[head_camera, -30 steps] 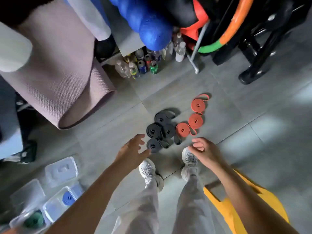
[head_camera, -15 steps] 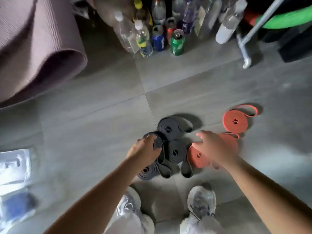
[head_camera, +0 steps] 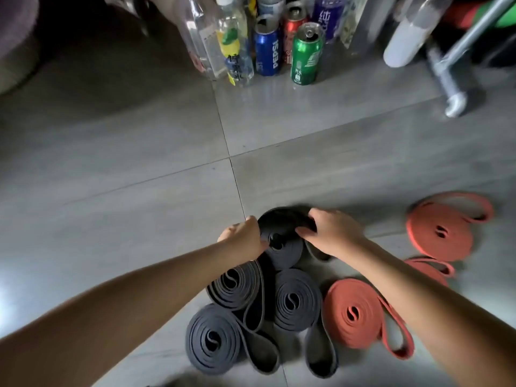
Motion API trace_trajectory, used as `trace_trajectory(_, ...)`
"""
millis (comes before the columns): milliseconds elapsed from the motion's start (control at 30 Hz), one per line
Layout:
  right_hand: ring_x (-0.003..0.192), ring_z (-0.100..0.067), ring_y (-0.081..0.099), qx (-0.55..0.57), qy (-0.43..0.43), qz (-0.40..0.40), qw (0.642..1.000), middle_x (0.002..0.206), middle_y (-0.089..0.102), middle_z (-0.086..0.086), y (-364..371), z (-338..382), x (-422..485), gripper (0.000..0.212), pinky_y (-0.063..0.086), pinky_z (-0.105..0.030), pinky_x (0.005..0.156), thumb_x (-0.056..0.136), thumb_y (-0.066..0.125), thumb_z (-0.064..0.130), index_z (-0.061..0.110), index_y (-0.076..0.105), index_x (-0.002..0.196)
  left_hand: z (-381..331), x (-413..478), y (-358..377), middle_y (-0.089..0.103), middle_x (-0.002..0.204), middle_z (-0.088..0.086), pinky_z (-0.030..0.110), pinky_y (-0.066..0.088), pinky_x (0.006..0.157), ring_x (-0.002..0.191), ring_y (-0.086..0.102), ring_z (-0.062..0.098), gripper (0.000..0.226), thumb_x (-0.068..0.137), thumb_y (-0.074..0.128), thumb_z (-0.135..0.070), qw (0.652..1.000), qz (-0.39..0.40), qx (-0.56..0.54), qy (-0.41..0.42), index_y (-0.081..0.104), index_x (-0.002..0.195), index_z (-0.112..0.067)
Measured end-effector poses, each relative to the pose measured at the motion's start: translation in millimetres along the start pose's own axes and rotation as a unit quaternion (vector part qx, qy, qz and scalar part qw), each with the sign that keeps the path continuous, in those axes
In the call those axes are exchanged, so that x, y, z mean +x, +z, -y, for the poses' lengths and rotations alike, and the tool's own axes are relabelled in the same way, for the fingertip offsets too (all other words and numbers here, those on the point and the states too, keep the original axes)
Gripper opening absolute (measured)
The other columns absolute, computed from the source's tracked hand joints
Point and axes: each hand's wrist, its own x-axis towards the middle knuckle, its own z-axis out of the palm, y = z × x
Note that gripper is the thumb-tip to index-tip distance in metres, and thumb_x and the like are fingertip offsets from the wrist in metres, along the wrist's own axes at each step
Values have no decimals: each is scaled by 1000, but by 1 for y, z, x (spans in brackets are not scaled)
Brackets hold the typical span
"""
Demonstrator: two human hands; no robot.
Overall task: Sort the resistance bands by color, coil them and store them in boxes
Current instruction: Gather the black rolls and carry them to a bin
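Several coiled black resistance bands lie on the grey tiled floor. Both hands are on the farthest black coil (head_camera: 282,238): my left hand (head_camera: 245,236) grips its left edge, and my right hand (head_camera: 329,233) curls over its right edge. Nearer me lie three more black coils, one at middle left (head_camera: 237,286), one at the centre (head_camera: 297,298) and one at the front (head_camera: 215,339). Orange coils lie to the right: one nearest (head_camera: 354,312), one far right (head_camera: 444,233), and one (head_camera: 430,268) partly hidden by my right forearm.
Plastic bottles (head_camera: 234,43) and drink cans, among them a green can (head_camera: 305,55) and a blue can (head_camera: 268,48), stand on the floor ahead. A white rack leg (head_camera: 449,88) is at the upper right. No boxes are in view.
The view dropped closer to the floor. Both hands moved forward from the nearer coils onto the farthest black coil and took hold of it.
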Motion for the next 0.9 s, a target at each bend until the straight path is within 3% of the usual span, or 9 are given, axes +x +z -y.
trace_trajectory(67,99,-32,62,68,12,28,997,105,65,-8,12,8,-7,45,47,-35,72,85,52,54,15,51,107,-1,0,2,59,103,11,34,39,69,84,50,27,30,90,51,-34,999,-15,-28,-10,43,107,-10)
trace_trajectory(133,100,-32,63,98,37,4,995,108,66,-9,25,14,-14,50,48,-35,75,82,57,53,15,50,114,-3,2,1,63,101,11,33,43,67,85,59,30,29,87,52,-32,997,-20,-74,-21,47,106,-11)
trace_trajectory(233,101,-29,62,211,86,-33,973,107,67,-6,26,8,-14,41,47,-31,75,79,66,42,15,59,109,-10,5,-8,66,97,7,29,47,65,81,64,26,31,86,54,-23,987,-27,-156,-11,49,116,-18)
trace_trajectory(333,96,-27,63,270,101,-63,955,99,68,-5,6,-1,-14,33,46,-30,73,79,68,35,13,62,104,-13,3,-20,68,93,12,38,55,69,79,66,31,34,86,55,-16,967,-36,-251,23,47,119,-19)
trace_trajectory(400,87,-24,61,257,71,-75,961,89,63,-3,-12,5,-18,31,41,-28,67,80,70,33,14,61,102,-7,-9,-27,68,89,15,46,58,74,82,68,33,32,86,57,-14,956,-42,-290,34,45,115,-18)
trace_trajectory(500,74,-23,57,226,11,-63,972,81,60,-4,-26,32,-25,33,41,-31,62,77,72,33,13,60,100,17,-41,-28,61,78,8,46,57,76,78,66,29,33,88,60,-8,930,-45,-365,16,42,115,-17)
trace_trajectory(633,74,-24,56,153,-35,-16,987,78,59,-1,-12,71,-43,31,40,-30,60,76,72,38,17,57,92,60,-83,-4,56,78,7,39,58,64,74,65,30,30,88,59,-4,917,-55,-394,-29,43,113,-11)
trace_trajectory(767,73,-25,55,110,-73,20,991,75,57,1,13,87,-52,30,37,-32,56,77,68,41,18,49,81,85,-90,30,55,74,7,50,57,70,68,63,33,30,87,58,0,905,-42,-418,-67,45,114,-5)
trace_trajectory(900,75,-25,55,80,-95,-3,992,75,52,1,26,89,-55,32,33,-31,58,81,63,44,16,48,76,97,-79,45,61,84,1,39,56,70,73,64,26,32,84,62,-12,934,-81,-340,-76,50,114,-14)
